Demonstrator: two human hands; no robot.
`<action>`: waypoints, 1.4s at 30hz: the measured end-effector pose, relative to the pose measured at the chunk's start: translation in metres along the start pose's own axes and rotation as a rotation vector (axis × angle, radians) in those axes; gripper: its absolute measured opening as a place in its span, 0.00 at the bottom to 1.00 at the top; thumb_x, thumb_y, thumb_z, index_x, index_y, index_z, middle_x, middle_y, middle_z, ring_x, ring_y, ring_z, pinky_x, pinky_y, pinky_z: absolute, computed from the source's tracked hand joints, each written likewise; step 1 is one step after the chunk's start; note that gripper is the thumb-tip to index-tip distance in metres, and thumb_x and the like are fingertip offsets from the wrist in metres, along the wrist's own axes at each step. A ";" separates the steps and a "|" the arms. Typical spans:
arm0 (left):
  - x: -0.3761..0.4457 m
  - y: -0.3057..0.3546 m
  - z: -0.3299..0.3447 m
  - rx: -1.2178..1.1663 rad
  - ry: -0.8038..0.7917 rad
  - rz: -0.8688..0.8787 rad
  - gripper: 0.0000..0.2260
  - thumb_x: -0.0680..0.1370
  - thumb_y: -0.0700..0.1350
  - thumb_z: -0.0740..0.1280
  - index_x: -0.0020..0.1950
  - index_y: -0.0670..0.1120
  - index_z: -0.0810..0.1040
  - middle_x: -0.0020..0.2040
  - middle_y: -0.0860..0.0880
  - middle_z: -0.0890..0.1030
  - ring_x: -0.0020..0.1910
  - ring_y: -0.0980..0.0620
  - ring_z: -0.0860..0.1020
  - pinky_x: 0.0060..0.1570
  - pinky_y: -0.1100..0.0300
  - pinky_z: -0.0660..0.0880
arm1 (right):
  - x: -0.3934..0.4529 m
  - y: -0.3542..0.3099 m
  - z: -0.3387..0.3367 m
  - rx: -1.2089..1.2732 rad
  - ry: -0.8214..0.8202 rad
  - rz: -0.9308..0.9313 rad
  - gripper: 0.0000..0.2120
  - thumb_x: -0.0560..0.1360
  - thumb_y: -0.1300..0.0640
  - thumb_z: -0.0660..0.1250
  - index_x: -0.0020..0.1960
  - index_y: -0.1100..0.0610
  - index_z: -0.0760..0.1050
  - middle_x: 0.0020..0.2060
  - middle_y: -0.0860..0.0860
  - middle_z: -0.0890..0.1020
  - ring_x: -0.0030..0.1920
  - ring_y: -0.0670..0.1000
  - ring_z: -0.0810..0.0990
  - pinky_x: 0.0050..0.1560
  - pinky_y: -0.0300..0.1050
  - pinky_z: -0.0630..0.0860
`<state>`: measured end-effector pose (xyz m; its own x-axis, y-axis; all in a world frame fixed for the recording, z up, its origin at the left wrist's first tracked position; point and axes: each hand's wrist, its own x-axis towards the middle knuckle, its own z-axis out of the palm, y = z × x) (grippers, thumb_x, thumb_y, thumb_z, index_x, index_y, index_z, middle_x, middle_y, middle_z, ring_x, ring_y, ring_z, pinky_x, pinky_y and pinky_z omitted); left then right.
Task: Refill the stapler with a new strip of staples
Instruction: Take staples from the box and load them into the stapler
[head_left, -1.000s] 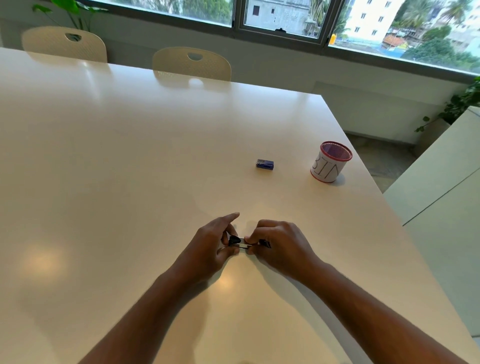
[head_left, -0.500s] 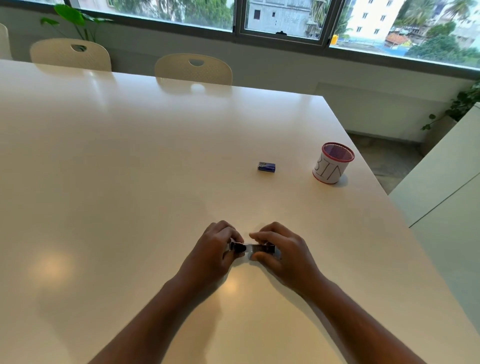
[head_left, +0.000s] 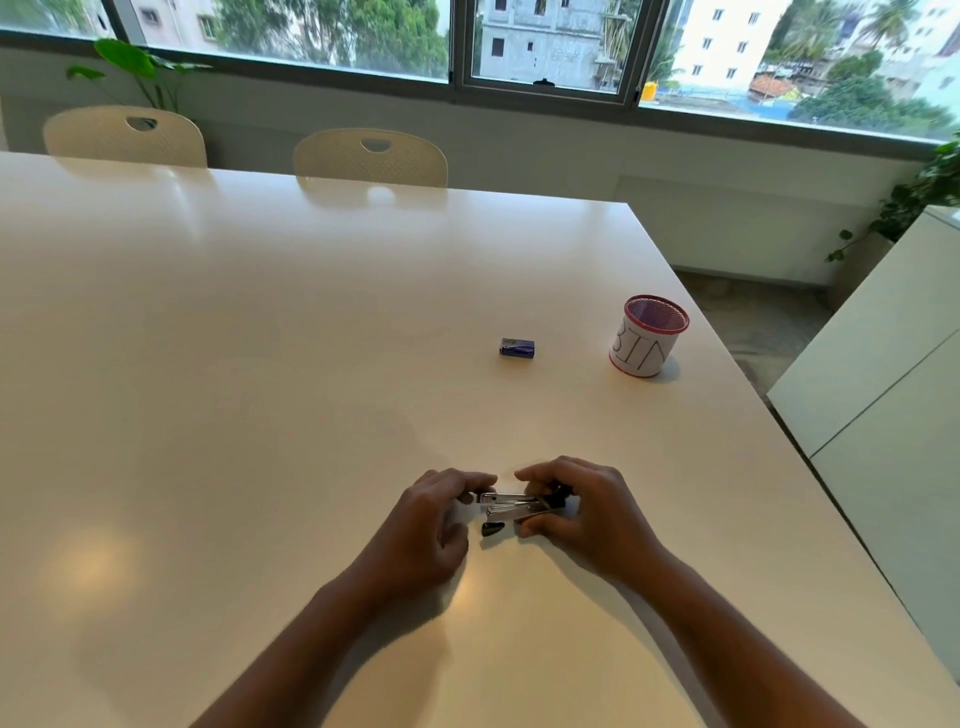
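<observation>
A small black and silver stapler (head_left: 517, 508) lies low over the white table (head_left: 260, 364), held between both hands. Its top is swung apart from the base, so the metal staple channel shows. My left hand (head_left: 434, 525) pinches its left end with thumb and fingertips. My right hand (head_left: 576, 512) grips the right, hinge end. A small blue staple box (head_left: 517, 347) sits closed on the table farther off, beyond the hands. No loose staple strip can be made out.
A white cup with a red rim, lettered BIN (head_left: 647, 343), stands to the right of the box near the table's right edge. Two cream chairs (head_left: 371, 158) are tucked in at the far side. A white cabinet (head_left: 883, 389) stands off to the right.
The stapler has gone from shut to spread apart between my hands. My left forefinger, raised a second ago, has curled down onto the stapler's end.
</observation>
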<state>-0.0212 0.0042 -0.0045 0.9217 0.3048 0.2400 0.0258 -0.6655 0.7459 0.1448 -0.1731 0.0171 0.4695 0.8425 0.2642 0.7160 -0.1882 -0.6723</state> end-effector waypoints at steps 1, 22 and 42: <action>0.001 0.001 0.002 0.001 -0.033 0.026 0.27 0.74 0.37 0.71 0.72 0.52 0.75 0.57 0.65 0.76 0.58 0.65 0.74 0.57 0.72 0.70 | -0.003 0.003 -0.003 0.004 0.029 -0.002 0.26 0.65 0.52 0.84 0.62 0.50 0.82 0.46 0.43 0.85 0.46 0.47 0.84 0.50 0.47 0.82; 0.030 0.018 0.042 0.116 0.058 0.066 0.23 0.73 0.53 0.77 0.68 0.57 0.79 0.61 0.62 0.81 0.64 0.60 0.71 0.63 0.65 0.69 | -0.038 0.043 -0.030 0.013 0.226 0.087 0.21 0.67 0.52 0.82 0.58 0.45 0.82 0.52 0.39 0.84 0.53 0.45 0.84 0.52 0.47 0.82; 0.024 0.023 0.044 0.103 0.126 -0.019 0.19 0.74 0.51 0.74 0.65 0.57 0.80 0.58 0.65 0.81 0.65 0.63 0.72 0.61 0.66 0.72 | -0.027 0.039 -0.036 0.040 0.200 0.239 0.02 0.74 0.59 0.77 0.45 0.54 0.88 0.43 0.42 0.84 0.42 0.46 0.83 0.44 0.42 0.79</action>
<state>0.0185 -0.0337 -0.0093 0.8647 0.3971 0.3075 0.0886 -0.7232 0.6849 0.1791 -0.2218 0.0085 0.7175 0.6597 0.2234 0.5539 -0.3460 -0.7573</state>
